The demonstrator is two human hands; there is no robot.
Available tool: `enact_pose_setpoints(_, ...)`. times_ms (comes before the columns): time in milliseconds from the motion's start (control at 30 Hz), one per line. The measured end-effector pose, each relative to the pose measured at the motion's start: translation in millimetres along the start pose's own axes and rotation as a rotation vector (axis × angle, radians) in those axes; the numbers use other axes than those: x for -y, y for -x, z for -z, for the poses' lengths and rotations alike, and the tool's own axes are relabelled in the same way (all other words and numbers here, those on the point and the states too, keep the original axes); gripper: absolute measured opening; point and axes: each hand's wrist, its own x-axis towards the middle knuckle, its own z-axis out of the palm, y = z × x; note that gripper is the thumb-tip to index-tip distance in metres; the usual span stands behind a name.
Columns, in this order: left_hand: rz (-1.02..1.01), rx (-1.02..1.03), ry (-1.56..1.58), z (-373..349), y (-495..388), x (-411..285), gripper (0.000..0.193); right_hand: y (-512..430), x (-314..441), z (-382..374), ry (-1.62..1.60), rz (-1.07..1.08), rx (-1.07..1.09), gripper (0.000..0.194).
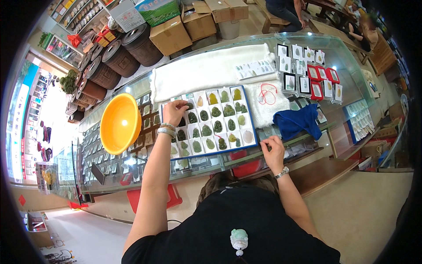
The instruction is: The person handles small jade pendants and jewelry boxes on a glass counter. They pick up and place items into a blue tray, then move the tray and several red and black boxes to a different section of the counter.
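Observation:
A blue-rimmed tray (256, 130) with rows of white compartments lies on the glass counter, most compartments holding a carved green or yellowish stone pendant. My left hand (175, 112) reaches over the tray's upper left part, its fingertips on a dark green pendant (190, 105). My right hand (273, 152) is by the tray's lower right corner, thumb and forefinger nearly together; whether something small is between them cannot be told. A blue cloth (296, 122) lies crumpled beyond that hand. A red cord (268, 94) rests on a white towel (263, 114) right of the tray.
A yellow plastic basin (120, 123) stands left of the tray. At the back are a long white towel (204, 74) and a white card of small stones (255, 69). Boxed pendants (304, 85) stand at the right. Cardboard boxes (170, 35) and seated people (285, 13) are beyond the counter.

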Motion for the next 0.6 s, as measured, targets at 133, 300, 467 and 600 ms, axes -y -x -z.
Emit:
enact_pose_setpoints(133,-0.116,-0.008,-0.133,-3.0,0.9,1.2,0.022,0.2,3.8,0.5,-0.004,0.017,-0.007,0.007)
enact_pose_setpoints(300,-0.125,-0.120,-0.145,-7.9,5.0,7.3,0.023,-3.0,8.5,-1.0,-0.004,-0.009,0.008,0.006)
enact_pose_setpoints(467,-0.065,-0.263,-0.115,-6.4,17.0,15.8,0.015,-3.6,9.0,-2.4,0.002,0.008,-0.006,0.006)
enact_pose_setpoints(600,-0.024,-0.216,-0.133,-10.0,24.5,9.4,0.014,-3.7,8.9,-2.8,0.020,-0.008,0.018,0.006)
